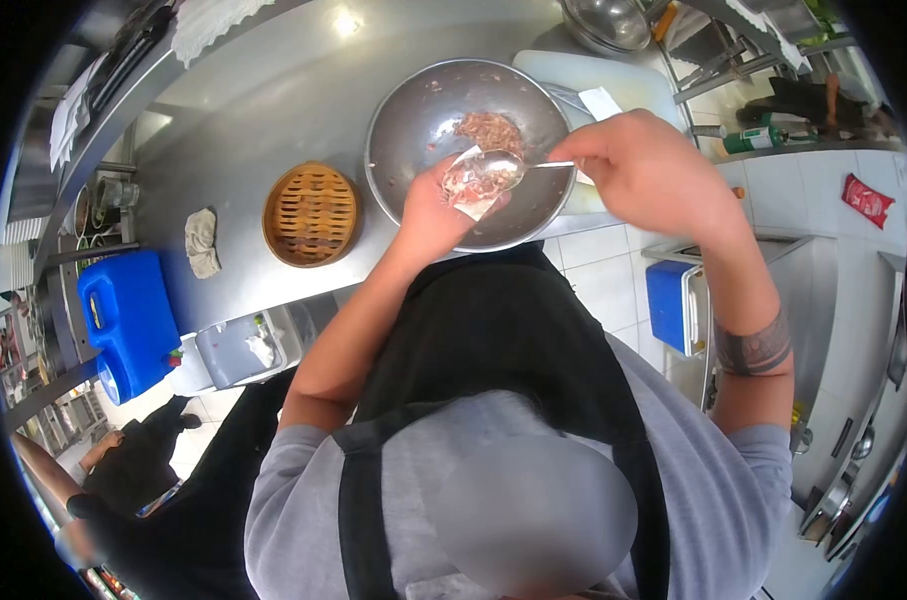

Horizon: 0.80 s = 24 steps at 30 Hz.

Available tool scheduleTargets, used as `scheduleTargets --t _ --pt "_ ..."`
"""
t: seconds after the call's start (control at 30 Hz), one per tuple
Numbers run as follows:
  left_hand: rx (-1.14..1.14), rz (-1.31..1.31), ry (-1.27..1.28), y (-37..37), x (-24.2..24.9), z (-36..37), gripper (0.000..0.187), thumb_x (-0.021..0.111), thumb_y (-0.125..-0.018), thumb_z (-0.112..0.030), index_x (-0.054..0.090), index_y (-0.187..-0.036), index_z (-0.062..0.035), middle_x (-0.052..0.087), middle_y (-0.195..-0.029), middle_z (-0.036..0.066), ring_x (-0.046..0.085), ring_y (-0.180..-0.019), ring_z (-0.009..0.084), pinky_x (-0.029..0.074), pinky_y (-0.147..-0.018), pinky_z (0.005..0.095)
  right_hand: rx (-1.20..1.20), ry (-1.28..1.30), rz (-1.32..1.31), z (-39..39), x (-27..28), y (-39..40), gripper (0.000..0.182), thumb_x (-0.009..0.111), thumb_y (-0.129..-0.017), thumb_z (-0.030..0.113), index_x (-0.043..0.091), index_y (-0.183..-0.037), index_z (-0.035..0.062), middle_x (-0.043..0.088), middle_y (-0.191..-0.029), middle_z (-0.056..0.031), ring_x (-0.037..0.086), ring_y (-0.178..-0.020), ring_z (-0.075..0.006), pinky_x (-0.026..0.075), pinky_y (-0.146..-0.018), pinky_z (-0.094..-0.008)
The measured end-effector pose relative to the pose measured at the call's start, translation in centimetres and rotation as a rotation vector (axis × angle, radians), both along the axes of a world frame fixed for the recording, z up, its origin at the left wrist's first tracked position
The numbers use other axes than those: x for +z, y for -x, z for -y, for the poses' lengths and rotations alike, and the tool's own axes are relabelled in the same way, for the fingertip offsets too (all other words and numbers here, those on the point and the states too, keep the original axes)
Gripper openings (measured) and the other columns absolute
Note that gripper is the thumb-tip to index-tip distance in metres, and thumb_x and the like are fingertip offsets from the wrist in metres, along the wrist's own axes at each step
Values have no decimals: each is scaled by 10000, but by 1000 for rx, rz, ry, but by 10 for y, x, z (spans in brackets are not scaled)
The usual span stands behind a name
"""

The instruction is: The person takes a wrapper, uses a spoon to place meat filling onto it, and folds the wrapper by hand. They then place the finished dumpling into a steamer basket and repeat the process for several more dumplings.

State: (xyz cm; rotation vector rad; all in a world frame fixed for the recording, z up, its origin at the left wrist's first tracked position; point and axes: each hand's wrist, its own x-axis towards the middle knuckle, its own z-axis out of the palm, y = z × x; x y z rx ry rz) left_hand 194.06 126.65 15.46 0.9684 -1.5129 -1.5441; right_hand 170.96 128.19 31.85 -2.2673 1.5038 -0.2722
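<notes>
Left hand [434, 208] cups a wrapper [472, 211] over the bowl [402, 130], right hand [654, 172] at the bowl's right grips a spoon [506, 170], and pressing hard could tear the wrapper (seemingly thin).

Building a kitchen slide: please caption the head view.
Left hand holds a pale sheet, right hand a spoon, over a metal bowl.

One spoon [501, 171], one wrapper [472, 208] — one bamboo steamer [312, 214], one blue jug [136, 318].

Handle end of the spoon [514, 169] hidden in the right hand [654, 170], metal bowls [610, 22] cut off at the top
</notes>
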Motion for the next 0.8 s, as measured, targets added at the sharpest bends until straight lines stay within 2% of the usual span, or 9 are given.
scheduleTargets --t 0.03,0.1,0.23,0.3,0.43,0.6,0.8 --pt "-11 10 -12 -2 3 0 431 868 -863 -143 684 -1226 -2 768 -1099 62 701 -989 117 548 -910 305 1 -1 -2 -7 5 -8 318 610 -874 -22 778 -1137 42 728 -811 -148 654 -691 -304 508 -639 -397" --pt "-14 18 -27 -4 4 0 447 876 -851 -132 688 -1235 2 767 -1104 57 697 -998 115 545 -922 305 -10 190 -261 -22 14 -23 352 600 -770 -2 767 -1073 59 687 -853 -143 705 -840 -346 554 -753 -458" --pt "-3 7 -93 -9 1 2 430 882 -845 -131 710 -1218 -4 773 -1103 41 693 -1005 103 543 -918 302 -49 260 -246 -41 8 -33 368 619 -763 -19 734 -1102 68 633 -868 -119 669 -814 -337 545 -744 -456" --pt "-4 -18 -91 -10 4 1 421 883 -844 -132 715 -1210 -9 774 -1097 35 692 -1001 99 542 -915 301 -81 362 -130 -47 -2 -35 499 592 -764 -103 738 -1208 71 591 -848 -140 641 -792 -356 522 -703 -446" --pt "31 -52 -35 -10 9 -2 395 885 -846 -140 721 -1184 -20 775 -1076 38 695 -985 101 542 -903 293 -159 349 -76 -57 -7 -28 509 582 -794 -130 737 -1231 81 571 -855 -137 608 -762 -336 514 -689 -430" --pt "20 -14 -39 -5 19 -1 409 898 -839 -168 707 -1172 -29 773 -1069 46 701 -974 111 543 -891 292 -200 208 114 -74 -10 -26 516 603 -848 -138 728 -1282 113 539 -836 -129 563 -719 -320 498 -676 -390" --pt "28 -38 124 1 26 -2 436 904 -828 -136 660 -1175 -36 768 -1052 46 712 -989 114 556 -884 304 -228 188 129 -86 -23 -29 537 602 -855 -134 728 -1306 130 531 -823 -130 561 -707 -317 495 -671 -388"
